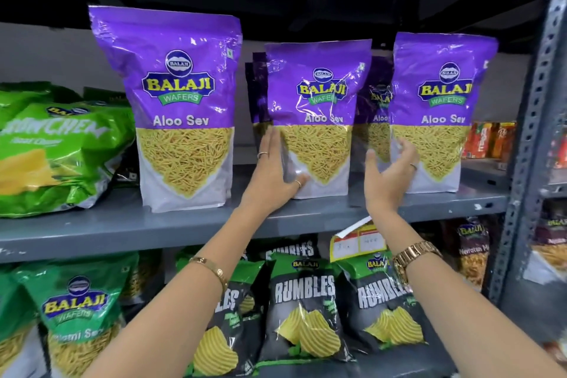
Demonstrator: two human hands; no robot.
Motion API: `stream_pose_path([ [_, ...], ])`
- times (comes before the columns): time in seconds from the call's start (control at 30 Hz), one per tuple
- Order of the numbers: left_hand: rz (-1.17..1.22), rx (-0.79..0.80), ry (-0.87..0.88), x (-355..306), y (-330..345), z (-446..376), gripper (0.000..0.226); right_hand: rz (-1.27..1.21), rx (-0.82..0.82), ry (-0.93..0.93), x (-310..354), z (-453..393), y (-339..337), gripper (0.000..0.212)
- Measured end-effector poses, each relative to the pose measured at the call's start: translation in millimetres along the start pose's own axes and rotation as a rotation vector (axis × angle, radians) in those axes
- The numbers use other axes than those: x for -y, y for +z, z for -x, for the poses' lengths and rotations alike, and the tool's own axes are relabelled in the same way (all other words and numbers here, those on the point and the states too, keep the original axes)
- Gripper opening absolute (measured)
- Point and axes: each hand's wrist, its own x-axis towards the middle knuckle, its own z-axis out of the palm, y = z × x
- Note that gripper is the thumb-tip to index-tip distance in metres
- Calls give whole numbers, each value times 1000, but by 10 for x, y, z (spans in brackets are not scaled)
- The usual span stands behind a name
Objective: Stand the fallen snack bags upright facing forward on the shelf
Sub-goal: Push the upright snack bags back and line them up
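Steadying the middle Aloo Sev bag [319, 120] on the shelf [122, 224], left hand [276, 175] lying flat along its lower left edge, fingers extended and thumb touching its front. Reaching with the right hand [388, 175], spread wide and holding nothing, toward the right-hand Aloo Sev bag [441, 113] just beyond its fingertips. Standing upright and facing forward already: 3 purple bags, including the tall one [181, 107] left of the left hand. Still lying slumped further left: the green bags [58, 150], apparently the remaining work.
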Motion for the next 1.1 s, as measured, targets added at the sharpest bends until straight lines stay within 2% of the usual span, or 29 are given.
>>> stream_pose_path([
  [0.1,-133,-43,125,-173,58,-3,96,176,12,-108,-164,-209,-168,67],
  [0.2,-225,-10,214,-399,274,-1,85,259,-10,-38,-374,-449,-374,90],
  [0.27,-221,87,235,-544,483,-11,80,291,6,31,-491,-569,-502,105],
  [0.4,-187,400,84,-785,965,-118,82,310,135,142,-670,-727,-686,124],
  [0.47,-160,486,26,-850,1136,-197,83,340,202,152,-695,-746,-695,124],
  [0.63,-148,588,-98,-864,1355,-339,82,400,306,95,-704,-729,-674,127],
  [0.73,-176,592,-138,-865,1414,-382,81,411,364,72,-699,-729,-668,130],
  [1.1,-196,575,-173,-851,1438,-373,76,410,356,76,-702,-706,-699,128],
])
